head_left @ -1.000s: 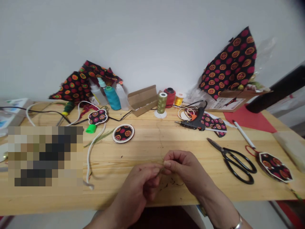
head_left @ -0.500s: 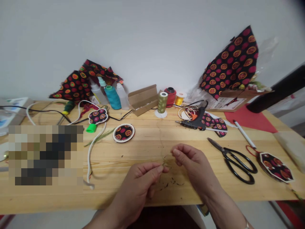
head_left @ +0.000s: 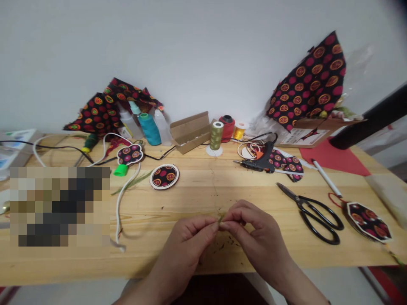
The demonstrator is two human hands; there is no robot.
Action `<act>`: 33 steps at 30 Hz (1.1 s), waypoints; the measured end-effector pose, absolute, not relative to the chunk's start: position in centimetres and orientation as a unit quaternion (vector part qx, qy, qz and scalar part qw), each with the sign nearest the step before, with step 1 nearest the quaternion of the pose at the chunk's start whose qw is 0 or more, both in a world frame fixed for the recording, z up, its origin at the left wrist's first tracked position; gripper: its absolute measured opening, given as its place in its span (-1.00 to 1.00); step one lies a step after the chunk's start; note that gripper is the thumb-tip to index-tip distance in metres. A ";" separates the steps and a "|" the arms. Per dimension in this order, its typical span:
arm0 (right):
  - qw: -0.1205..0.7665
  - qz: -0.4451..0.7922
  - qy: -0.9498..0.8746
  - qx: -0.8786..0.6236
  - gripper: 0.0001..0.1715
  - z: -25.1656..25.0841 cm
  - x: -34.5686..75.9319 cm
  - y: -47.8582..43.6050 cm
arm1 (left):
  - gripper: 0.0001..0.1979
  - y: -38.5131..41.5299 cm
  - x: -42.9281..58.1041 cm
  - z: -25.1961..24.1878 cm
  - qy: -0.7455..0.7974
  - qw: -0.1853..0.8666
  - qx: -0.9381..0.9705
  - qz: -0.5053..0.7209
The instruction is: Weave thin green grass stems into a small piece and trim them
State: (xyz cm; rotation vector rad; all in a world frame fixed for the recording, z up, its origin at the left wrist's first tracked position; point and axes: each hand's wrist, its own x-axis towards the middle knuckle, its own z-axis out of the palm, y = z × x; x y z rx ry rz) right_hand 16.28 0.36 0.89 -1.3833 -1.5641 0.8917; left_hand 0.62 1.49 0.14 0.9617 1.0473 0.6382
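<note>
My left hand (head_left: pixel 190 241) pinches a small bit of olive-green thread (head_left: pixel 220 217) between thumb and forefinger, low over the wooden table (head_left: pixel 140 237). My right hand (head_left: pixel 256 235) meets it fingertip to fingertip, its thumb and forefinger closed on the same thread. A fine strand runs from the fingers back towards an olive-green thread spool (head_left: pixel 216 136) standing upright on a white base. How the thread is looped is too small to make out. Dark scraps (head_left: pixel 227 243) lie on the wood beneath the hands.
Black-handled scissors (head_left: pixel 299 201) and an octagonal fabric piece (head_left: pixel 369 222) lie to the right, behind them a glue gun (head_left: pixel 262 163). A round fabric piece (head_left: pixel 164 176) and a white cable (head_left: pixel 118 212) are on the left. An open cardboard box (head_left: pixel 192 133) stands near the wall.
My right hand has moved left and down, so its fingertips now meet those of my left hand at the thread. The left hand has stayed nearly in place.
</note>
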 end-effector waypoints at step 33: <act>0.380 0.194 -0.718 -0.549 -0.79 1.4 16.6 0.3 | -0.78 1.5 0.8 0.4 0.479 0.714 0.418 0.291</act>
